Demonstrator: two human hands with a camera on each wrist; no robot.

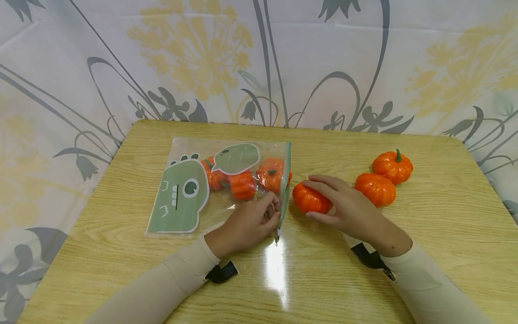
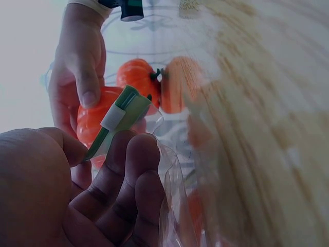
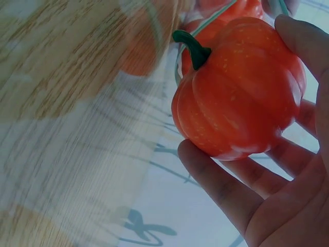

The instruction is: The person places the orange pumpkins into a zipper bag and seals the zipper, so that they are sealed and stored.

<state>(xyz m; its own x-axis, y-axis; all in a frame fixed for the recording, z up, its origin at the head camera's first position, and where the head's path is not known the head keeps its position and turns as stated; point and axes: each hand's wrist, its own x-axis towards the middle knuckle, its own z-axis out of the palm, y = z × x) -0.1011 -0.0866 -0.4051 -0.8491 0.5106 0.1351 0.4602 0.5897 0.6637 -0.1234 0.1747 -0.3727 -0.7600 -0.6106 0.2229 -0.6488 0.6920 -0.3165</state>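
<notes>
Left hand (image 1: 251, 222) is pinching the clear plastic bag (image 1: 184, 204) by its green zip edge (image 1: 285, 198), right hand (image 1: 350, 207) has a glossy orange ribbed pumpkin (image 1: 306, 200); I'd lift that edge higher first.

The surface (image 1: 465, 216) is finished in pale yellow wood grain, with rounded far corners; a bright glare (image 1: 276, 270) is noted toward the near side. A clear bag (image 1: 220, 204), printed with a green creature, is laid left of centre, its green-edged end turned right. To the right, a far pumpkin (image 1: 391, 168) and a nearer pumpkin (image 1: 375, 190) are set touching. Whether a third pumpkin (image 1: 305, 200), between, is borne by the surface cannot be determined.
</notes>
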